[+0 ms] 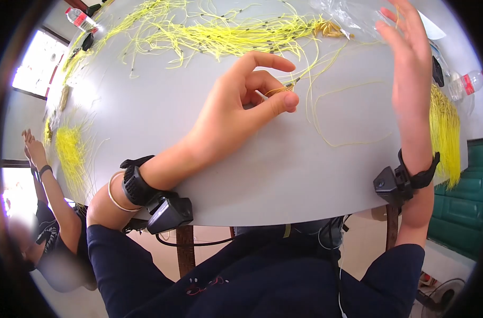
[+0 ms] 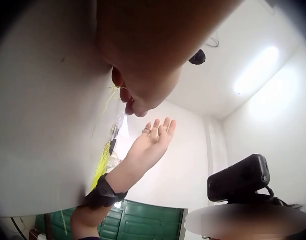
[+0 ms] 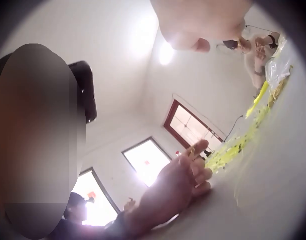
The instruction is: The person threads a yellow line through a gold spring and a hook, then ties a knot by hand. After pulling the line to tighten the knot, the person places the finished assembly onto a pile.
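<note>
My left hand (image 1: 236,100) is over the middle of the table, thumb and curled fingers pinching a few thin yellow lines (image 1: 308,71). A dark bead (image 1: 291,84) and small gold pieces show at the thumb tip. From there the lines trail up and to the right across the tabletop. In the left wrist view, yellow ends poke out beside the fingers. My right hand (image 1: 408,40) is raised at the upper right, its fingers loosely bent and apart from the lines. A thin gold band or strand crosses one of its fingers.
A long heap of yellow lines (image 1: 225,38) with dark beads and gold ends lies along the table's (image 1: 305,185) far side. Clear plastic (image 1: 352,18) is beside it. More yellow bundles (image 1: 445,135) hang at the right edge. Bottles (image 1: 466,84) stand around; another person (image 1: 61,212) sits left.
</note>
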Available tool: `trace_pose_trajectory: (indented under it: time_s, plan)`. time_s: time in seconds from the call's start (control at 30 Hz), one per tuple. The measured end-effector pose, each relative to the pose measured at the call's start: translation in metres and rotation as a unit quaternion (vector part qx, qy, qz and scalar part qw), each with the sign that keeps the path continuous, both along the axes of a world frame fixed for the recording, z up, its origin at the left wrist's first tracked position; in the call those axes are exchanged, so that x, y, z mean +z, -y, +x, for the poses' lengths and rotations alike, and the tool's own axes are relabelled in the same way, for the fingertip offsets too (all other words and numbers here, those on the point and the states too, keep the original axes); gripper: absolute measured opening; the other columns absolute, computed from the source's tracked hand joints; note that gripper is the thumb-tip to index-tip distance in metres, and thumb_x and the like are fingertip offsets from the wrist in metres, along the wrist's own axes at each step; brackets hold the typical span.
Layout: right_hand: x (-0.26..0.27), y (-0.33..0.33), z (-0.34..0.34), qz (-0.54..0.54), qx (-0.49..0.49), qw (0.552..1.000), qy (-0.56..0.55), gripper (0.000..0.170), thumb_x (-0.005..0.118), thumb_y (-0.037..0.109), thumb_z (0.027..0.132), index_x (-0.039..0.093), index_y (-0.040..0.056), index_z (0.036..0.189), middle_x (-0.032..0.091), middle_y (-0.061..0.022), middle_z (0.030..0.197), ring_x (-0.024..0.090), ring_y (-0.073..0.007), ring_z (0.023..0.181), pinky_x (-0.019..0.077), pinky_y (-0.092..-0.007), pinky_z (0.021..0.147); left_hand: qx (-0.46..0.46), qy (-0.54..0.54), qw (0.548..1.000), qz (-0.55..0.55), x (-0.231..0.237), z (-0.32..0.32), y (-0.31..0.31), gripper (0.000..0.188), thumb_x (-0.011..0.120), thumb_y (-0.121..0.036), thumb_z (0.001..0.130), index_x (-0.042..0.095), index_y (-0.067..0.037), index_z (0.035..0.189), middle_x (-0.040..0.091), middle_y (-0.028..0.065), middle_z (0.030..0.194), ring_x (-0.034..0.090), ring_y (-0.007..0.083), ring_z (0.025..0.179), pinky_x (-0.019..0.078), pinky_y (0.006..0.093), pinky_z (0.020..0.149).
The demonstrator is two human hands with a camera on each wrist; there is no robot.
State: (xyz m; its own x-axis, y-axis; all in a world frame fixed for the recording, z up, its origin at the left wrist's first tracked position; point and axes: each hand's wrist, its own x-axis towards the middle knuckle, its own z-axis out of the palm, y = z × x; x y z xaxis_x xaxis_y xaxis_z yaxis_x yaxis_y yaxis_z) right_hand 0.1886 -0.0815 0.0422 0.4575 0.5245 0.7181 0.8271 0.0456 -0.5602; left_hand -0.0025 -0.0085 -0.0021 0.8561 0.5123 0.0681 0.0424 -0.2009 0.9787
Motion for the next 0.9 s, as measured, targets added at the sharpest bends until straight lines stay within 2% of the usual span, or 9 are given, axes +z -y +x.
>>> trace_pose_trajectory:
  time_s: [0.03, 0.07, 0.13, 0.27, 0.33, 0.37, 0.43, 0.77, 0.9]
  plan:
    - [0.006, 0.011, 0.011, -0.075, 0.092, 0.989, 0.082, 0.046, 0.047, 0.013, 0.083, 0.041, 0.0076, 0.128, 0.045, -0.0078, 0.126, 0.04, -0.0181, 0.113, 0.0288, -0.0301, 0.098, 0.012, 0.009, 1.0, -0.013, -0.001, 0.0, 0.0, 0.033, 0.056, -0.012, 0.088, 0.045, -0.001, 0.117, 0.057, 0.0009, 0.08, 0.053, 0.0057, 0.078, 0.0415, 0.0193, 0.073]
    - [-0.002, 0.008, 0.014, -0.074, 0.094, 0.989, 0.082, 0.046, 0.047, 0.013, 0.083, 0.041, 0.0076, 0.128, 0.045, -0.0078, 0.126, 0.04, -0.0181, 0.113, 0.0288, -0.0301, 0.098, 0.023, 0.018, 0.999, -0.027, -0.001, 0.0, 0.0, 0.031, 0.056, -0.013, 0.088, 0.045, -0.001, 0.115, 0.057, 0.0012, 0.079, 0.054, 0.0065, 0.081, 0.0422, 0.02, 0.074]
    - [-0.018, -0.005, 0.009, 0.005, 0.201, 0.973, 0.113, 0.01, 0.061, 0.013, 0.081, 0.059, 0.0054, 0.087, 0.058, -0.0041, 0.079, 0.046, -0.0122, 0.055, 0.0366, -0.0249, 0.049, 0.027, 0.021, 0.999, -0.029, -0.001, 0.0, 0.0, 0.029, 0.056, -0.014, 0.088, 0.046, -0.001, 0.113, 0.057, 0.0015, 0.08, 0.055, 0.0073, 0.081, 0.0427, 0.0206, 0.075]
    - [-0.022, 0.002, -0.011, -0.133, 0.287, 0.943, 0.107, 0.006, 0.057, 0.005, 0.083, 0.061, 0.0021, 0.086, 0.061, 0.0013, 0.087, 0.047, -0.0056, 0.063, 0.0311, -0.0175, 0.054, 0.059, 0.025, 0.996, -0.059, -0.002, 0.0, 0.0, 0.025, 0.056, -0.015, 0.089, 0.047, -0.002, 0.108, 0.06, 0.0032, 0.084, 0.056, 0.0087, 0.084, 0.0434, 0.0213, 0.075]
    - [-0.023, 0.002, -0.014, -0.154, 0.306, 0.939, 0.035, 0.006, 0.063, 0.008, 0.078, 0.06, 0.0025, 0.079, 0.058, -0.0065, 0.066, 0.046, -0.0141, 0.049, 0.0369, -0.026, 0.048, 0.055, 0.034, 0.996, -0.058, -0.003, 0.0, -0.001, 0.025, 0.056, -0.014, 0.088, 0.048, -0.002, 0.108, 0.061, 0.0035, 0.086, 0.056, 0.0089, 0.085, 0.0435, 0.0215, 0.075]
    - [-0.023, 0.003, -0.014, -0.154, 0.306, 0.939, 0.035, 0.006, 0.063, 0.008, 0.078, 0.06, 0.0025, 0.079, 0.058, -0.0065, 0.066, 0.046, -0.0141, 0.049, 0.0369, -0.026, 0.048, 0.052, 0.044, 0.996, -0.057, -0.003, 0.0, -0.002, 0.024, 0.057, -0.014, 0.088, 0.048, -0.002, 0.108, 0.061, 0.0039, 0.087, 0.056, 0.0092, 0.086, 0.0436, 0.0216, 0.075]
    - [-0.023, 0.005, -0.014, -0.205, 0.307, 0.929, 0.002, 0.004, 0.06, 0.002, 0.079, 0.062, 0.0037, 0.083, 0.057, 0.0018, 0.07, 0.043, -0.0054, 0.056, 0.0306, -0.019, 0.05, 0.052, 0.043, 0.996, -0.059, 0.0, 0.0, -0.001, 0.023, 0.057, -0.013, 0.088, 0.049, -0.002, 0.107, 0.062, 0.0041, 0.089, 0.057, 0.0093, 0.086, 0.0438, 0.0218, 0.075]
    - [-0.022, 0.004, -0.017, -0.11, 0.326, 0.935, 0.081, 0.011, 0.061, -0.004, 0.075, 0.063, 0.0042, 0.083, 0.056, 0.0007, 0.07, 0.042, -0.0069, 0.054, 0.0325, -0.0192, 0.048, 0.105, 0.089, 0.99, 0.043, -0.015, 0.004, -0.005, 0.013, 0.063, -0.01, 0.082, 0.058, -0.002, 0.091, 0.059, 0.0018, 0.083, 0.055, 0.0067, 0.079, 0.0449, 0.0224, 0.069]
    - [-0.022, 0.004, -0.019, -0.107, 0.334, 0.934, 0.066, 0.012, 0.061, -0.004, 0.074, 0.062, 0.0036, 0.082, 0.057, -0.0018, 0.07, 0.047, -0.0091, 0.053, 0.0373, -0.0211, 0.049, 0.101, 0.086, 0.99, 0.043, -0.011, 0.001, -0.006, 0.014, 0.06, -0.006, 0.085, 0.054, -0.001, 0.096, 0.057, 0.001, 0.088, 0.053, 0.0064, 0.085, 0.0418, 0.0213, 0.075]
